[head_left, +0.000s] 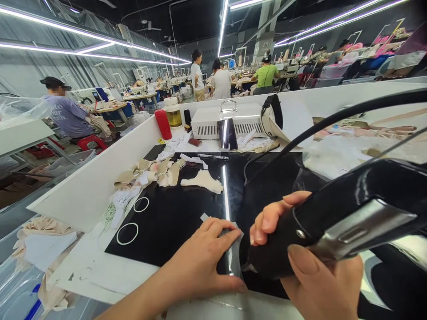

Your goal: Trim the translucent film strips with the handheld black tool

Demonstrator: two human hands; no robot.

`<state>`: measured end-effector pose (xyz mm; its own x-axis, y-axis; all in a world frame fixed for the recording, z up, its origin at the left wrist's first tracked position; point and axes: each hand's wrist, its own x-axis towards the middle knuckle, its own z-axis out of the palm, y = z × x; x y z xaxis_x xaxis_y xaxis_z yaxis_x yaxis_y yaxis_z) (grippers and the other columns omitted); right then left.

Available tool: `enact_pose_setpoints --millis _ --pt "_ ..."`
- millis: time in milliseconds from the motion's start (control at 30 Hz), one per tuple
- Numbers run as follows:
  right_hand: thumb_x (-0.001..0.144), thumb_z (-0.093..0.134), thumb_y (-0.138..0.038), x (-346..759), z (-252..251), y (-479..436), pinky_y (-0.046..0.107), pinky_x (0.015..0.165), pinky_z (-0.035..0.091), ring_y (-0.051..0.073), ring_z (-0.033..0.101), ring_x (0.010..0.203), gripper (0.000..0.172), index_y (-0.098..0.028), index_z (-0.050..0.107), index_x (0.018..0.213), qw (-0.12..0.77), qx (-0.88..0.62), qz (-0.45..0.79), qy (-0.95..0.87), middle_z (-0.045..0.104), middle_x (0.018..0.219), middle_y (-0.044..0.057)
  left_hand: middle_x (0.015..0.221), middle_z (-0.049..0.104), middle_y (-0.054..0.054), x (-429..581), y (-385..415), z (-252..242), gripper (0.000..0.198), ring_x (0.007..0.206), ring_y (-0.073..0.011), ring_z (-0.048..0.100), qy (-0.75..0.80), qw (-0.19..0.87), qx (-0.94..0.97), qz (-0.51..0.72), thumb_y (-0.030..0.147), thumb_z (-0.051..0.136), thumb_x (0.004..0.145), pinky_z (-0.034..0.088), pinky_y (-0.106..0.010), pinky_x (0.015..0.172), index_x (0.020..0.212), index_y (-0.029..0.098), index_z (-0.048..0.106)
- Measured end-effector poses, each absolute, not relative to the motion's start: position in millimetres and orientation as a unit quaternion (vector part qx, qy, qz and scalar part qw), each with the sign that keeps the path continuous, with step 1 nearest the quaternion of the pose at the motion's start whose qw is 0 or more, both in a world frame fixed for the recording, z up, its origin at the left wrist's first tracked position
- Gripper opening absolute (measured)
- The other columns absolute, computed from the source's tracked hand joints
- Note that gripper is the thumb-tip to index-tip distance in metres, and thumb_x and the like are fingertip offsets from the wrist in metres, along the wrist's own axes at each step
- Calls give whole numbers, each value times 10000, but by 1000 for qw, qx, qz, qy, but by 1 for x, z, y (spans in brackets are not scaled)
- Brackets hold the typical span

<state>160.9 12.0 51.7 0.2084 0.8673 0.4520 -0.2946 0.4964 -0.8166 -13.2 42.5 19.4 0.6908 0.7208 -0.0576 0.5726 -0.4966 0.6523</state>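
Observation:
My right hand (313, 266) is wrapped round a black glossy hand tool (336, 218) with a metal plate and a black cord (333, 120); its nose points down at a small grey strip (233, 249) lying on the black work mat (173, 213). My left hand (203, 262) lies on the mat with fingers pressed down on the grey strip, holding it flat beside the tool's tip.
Beige fabric cut pieces (203, 180) and white lace (120, 202) lie at the mat's far left, with two white rings (127, 233). A white box (227, 122), red bottle (163, 124), jar (173, 112) and phone (227, 134) stand at the back. White partition walls (100, 178) surround the bench. Other people work beyond.

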Motion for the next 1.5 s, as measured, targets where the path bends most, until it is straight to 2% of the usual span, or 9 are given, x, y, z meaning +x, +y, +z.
enact_pose_setpoints --millis 233,433,567,700,867,1000,1267,1367,1500 --pt "922 773 -409 163 44 11 348 680 586 170 648 688 306 -307 605 1157 716 -286 411 -486 654 843 -11 1494 525 -99 -13 43 19 857 1376 -332 463 372 318 865 111 394 915 757 433 -518 1171 1514 296 526" --pt "960 727 -336 164 40 9 380 709 582 197 659 763 237 -318 606 1162 702 -292 412 -502 649 880 0 1489 529 -82 -13 43 18 786 1379 -312 465 365 315 868 119 367 919 755 414 -488 1188 1462 314 580" --pt "963 727 -349 166 38 8 395 759 593 178 655 748 271 -318 589 1194 704 -287 409 -506 645 904 -4 1503 522 -95 -14 43 17 791 1387 -318 471 367 308 870 115 404 927 752 351 -530 1231 1455 295 580" --pt "936 764 -372 169 37 11 357 712 592 176 665 749 306 -319 600 1189 703 -285 416 -502 655 896 -2 1499 544 -108 -19 41 13 805 1389 -305 493 363 294 874 134 402 930 759 292 -549 1266 1457 251 560" --pt "914 787 -391 177 40 17 334 671 587 165 652 705 292 -310 627 1145 712 -297 405 -491 656 870 -7 1420 633 -88 -33 36 3 452 1382 -268 522 347 231 895 157 291 800 915 244 -563 1286 1330 208 640" --pt "914 784 -362 190 39 20 335 650 581 174 636 702 297 -303 615 1150 712 -307 385 -501 650 864 -5 1314 691 -48 -38 29 -1 252 1292 -230 590 335 209 902 174 242 714 980 262 -542 1284 1230 226 691" --pt "869 830 -362 208 40 33 321 648 574 171 633 688 354 -283 620 1142 726 -327 356 -488 650 862 -13 1076 721 -21 -25 22 5 182 1017 -156 658 299 231 902 207 198 570 1057 316 -440 1260 1152 210 725" --pt "861 836 -364 207 43 36 326 658 575 172 637 686 348 -282 630 1130 733 -331 349 -482 655 857 -17 1062 718 -43 -20 33 6 209 1007 -170 626 298 230 896 236 162 529 1067 425 -376 1169 1123 175 730" --pt "865 831 -376 198 48 32 322 650 575 169 634 686 339 -291 627 1122 741 -322 355 -471 657 846 -24 1143 714 -52 -18 43 5 161 1079 -191 598 283 242 902 218 158 623 1025 489 -314 1044 1141 169 734"
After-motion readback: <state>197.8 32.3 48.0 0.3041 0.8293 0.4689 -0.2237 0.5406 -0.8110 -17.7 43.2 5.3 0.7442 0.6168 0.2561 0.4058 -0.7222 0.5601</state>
